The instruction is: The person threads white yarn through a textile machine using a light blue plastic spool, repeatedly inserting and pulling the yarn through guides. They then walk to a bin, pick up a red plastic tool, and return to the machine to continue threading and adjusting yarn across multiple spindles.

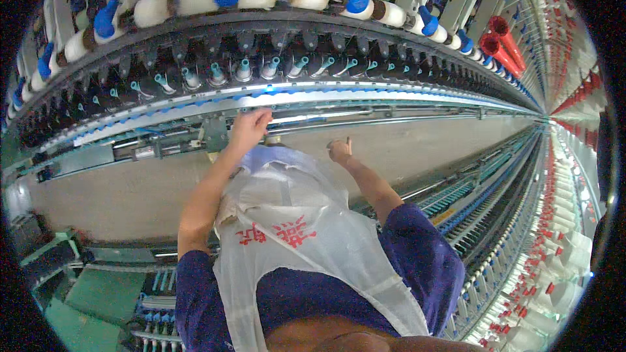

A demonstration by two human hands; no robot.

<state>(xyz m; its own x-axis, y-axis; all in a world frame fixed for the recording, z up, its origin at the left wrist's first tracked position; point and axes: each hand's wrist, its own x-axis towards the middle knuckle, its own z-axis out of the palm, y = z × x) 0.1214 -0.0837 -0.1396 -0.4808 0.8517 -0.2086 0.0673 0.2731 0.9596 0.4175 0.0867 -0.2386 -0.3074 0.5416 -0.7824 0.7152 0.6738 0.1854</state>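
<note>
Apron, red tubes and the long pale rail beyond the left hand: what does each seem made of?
Apron: perhaps thin plastic or light synthetic cloth, whitish, creased and slightly see-through.
Red tubes: probably hard plastic, glossy, judging by even colour and bright highlights.
Rail: likely metal, smooth, from its pale sheen, though plastic is possible.

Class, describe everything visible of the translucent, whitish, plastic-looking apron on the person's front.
The translucent, whitish, plastic-looking apron looks thin and creased, with red printing across its middle and two strap-like bands running toward the shoulders. It is worn over a dark blue short-sleeved top; a bluish area shows at its far end. The left forearm lies close beside it; contact is unclear.
</note>
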